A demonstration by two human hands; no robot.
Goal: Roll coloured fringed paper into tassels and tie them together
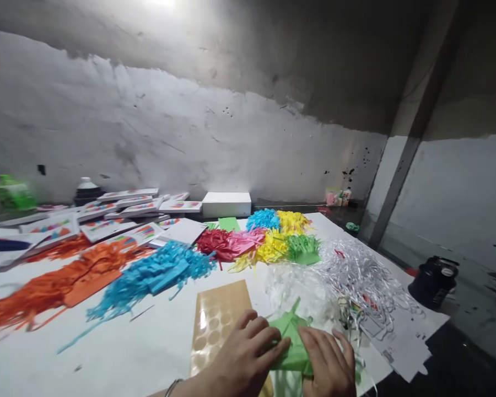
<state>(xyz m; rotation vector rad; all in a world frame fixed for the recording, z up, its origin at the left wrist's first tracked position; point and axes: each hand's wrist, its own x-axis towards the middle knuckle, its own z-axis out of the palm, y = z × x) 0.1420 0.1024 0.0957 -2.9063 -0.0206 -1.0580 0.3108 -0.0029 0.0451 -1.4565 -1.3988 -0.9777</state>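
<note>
Close to the table's front edge, a piece of light green tissue paper (pixel 292 333) is gripped between my two hands. My left hand (pixel 248 350) has its fingers closed on the paper's left side. My right hand (pixel 330 358) is curled round its right side, fingers pressed together. Beside my left hand, partly under it, lies a brown sheet of round clear stickers (pixel 215 317). Crumpled clear plastic (pixel 300 286) lies just beyond the green paper. A tangle of silvery white string (pixel 361 275) spreads to the right of my right hand.
Fringed tissue bundles lie across the white-covered table: orange (pixel 95 270), blue (pixel 165 267), red (pixel 217 243), yellow (pixel 273 247) and green (pixel 303 248). Flat printed packets (pixel 119 223) pile up at the back left near a white box (pixel 226 204). A dark container (pixel 434 281) stands at right.
</note>
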